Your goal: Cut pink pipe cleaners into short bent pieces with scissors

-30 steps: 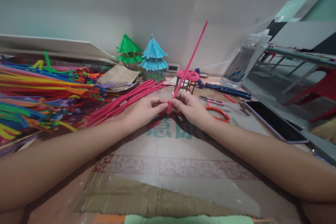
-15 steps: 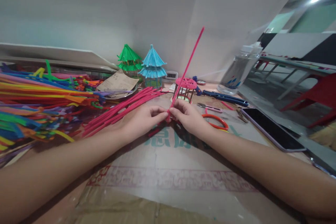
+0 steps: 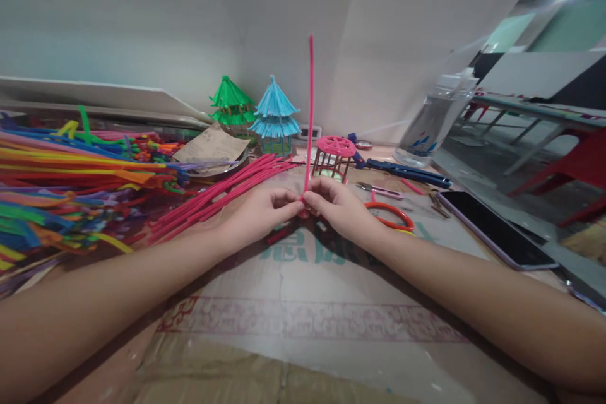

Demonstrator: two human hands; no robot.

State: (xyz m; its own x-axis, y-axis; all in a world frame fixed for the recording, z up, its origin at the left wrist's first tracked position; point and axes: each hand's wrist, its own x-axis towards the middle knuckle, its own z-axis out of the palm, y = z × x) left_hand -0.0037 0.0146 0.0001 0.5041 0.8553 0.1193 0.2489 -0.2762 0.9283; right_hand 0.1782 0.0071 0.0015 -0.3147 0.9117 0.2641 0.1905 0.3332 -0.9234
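A pink pipe cleaner (image 3: 310, 107) stands almost straight up between my hands, its lower end pinched at the fingertips. My left hand (image 3: 267, 211) closes thumb and forefinger on that lower end. From the other side my right hand (image 3: 334, 205) pinches the same piece just above. The fingers partly hide a small pink bit at the bottom. Behind my right hand is a small round frame (image 3: 336, 146) with a pink spoked top and brown posts. A bundle of pink pipe cleaners (image 3: 222, 196) lies beside my left hand.
Many coloured pipe cleaners (image 3: 71, 170) pile up at left. Green (image 3: 231, 101) and blue (image 3: 274, 110) pavilion models stand behind. At right are orange-handled scissors (image 3: 392, 214), dark blue pliers-like tool (image 3: 409, 172), a phone (image 3: 497, 227) and a clear bottle (image 3: 433, 120).
The pink pipe cleaner has swung from leaning right to nearly upright. Both hands stay pinched together in about the same place.
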